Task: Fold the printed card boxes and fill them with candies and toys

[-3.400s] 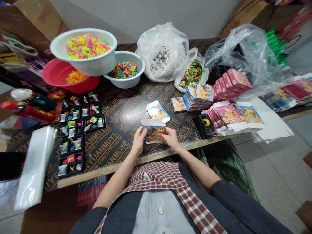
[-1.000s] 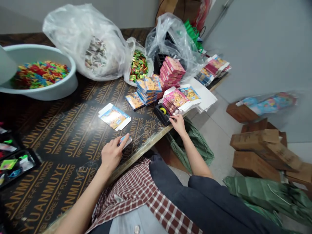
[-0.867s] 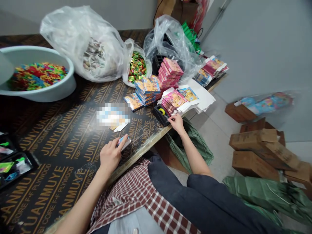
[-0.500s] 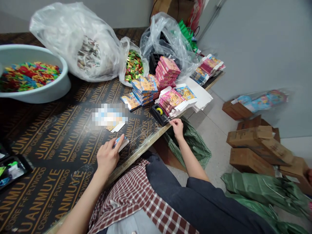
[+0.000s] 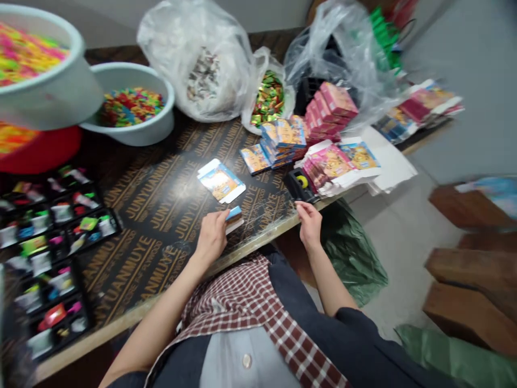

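My left hand [image 5: 213, 237] is closed on a small printed cardboard box [image 5: 234, 215] standing on the table near its front edge. Beyond it lies a flat, unfolded blue and yellow carton [image 5: 222, 181]. With thumb and forefinger pinched, my right hand [image 5: 310, 223] is just over the table's front edge, holding what looks like a strip of clear tape, hardly visible in the blur. Close beyond those fingers sits a black tape dispenser [image 5: 299, 186] with a yellow roll core. Beside the dispenser is a pile of flat pink cartons [image 5: 329, 164].
Stacked blue boxes [image 5: 283, 140] and pink boxes [image 5: 329, 110] stand behind. Candy fills a plastic bag [image 5: 269, 99]. Basins [image 5: 133, 134] of colourful pieces and black filled trays [image 5: 52, 258] occupy the left. A green sack [image 5: 351, 253] hangs below the table edge; cartons [image 5: 468, 312] lie on the floor.
The view has swung left, showing more basins and trays. My right hand has drawn away from the dispenser toward my left hand. My left hand still holds the small box.
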A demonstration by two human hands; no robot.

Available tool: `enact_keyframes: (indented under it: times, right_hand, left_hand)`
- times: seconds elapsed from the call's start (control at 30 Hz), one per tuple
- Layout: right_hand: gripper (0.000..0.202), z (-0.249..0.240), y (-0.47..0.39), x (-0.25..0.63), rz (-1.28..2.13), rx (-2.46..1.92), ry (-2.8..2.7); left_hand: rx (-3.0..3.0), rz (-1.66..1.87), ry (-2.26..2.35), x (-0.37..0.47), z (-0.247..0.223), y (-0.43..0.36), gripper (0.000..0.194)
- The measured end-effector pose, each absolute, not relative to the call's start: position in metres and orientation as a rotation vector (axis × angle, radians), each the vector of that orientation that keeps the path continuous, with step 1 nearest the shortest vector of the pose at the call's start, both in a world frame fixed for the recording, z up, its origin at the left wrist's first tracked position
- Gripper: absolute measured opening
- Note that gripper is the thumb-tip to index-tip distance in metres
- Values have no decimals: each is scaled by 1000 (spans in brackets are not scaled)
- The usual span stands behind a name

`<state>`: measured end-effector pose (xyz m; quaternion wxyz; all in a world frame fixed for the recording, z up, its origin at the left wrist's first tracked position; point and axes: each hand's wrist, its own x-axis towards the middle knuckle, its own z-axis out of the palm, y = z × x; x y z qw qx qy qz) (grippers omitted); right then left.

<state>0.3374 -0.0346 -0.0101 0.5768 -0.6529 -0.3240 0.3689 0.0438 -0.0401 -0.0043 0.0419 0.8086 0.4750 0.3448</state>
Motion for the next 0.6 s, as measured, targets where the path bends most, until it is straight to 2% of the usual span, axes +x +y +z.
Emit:
enact_keyframes:
  times: [0.1,0.2,0.4,0.6]
  right_hand:
    - [38,17,-41,278,1713,-1224,-825]
    - [39,30,-38,239,2170,-910,-767]
    - [29,22,-22,227,2346,-795,-639]
    - [23,18,-19,228,2326,-844,-688]
  left_hand:
    - [2467,1142,1415,43,-4,-40,38]
    - [2446,1247,1362,42,-5,-40,34]
    - [2417,1248,1353,41,-12,-40,27]
    - [2503,1094,1415,40,-13,-42,32]
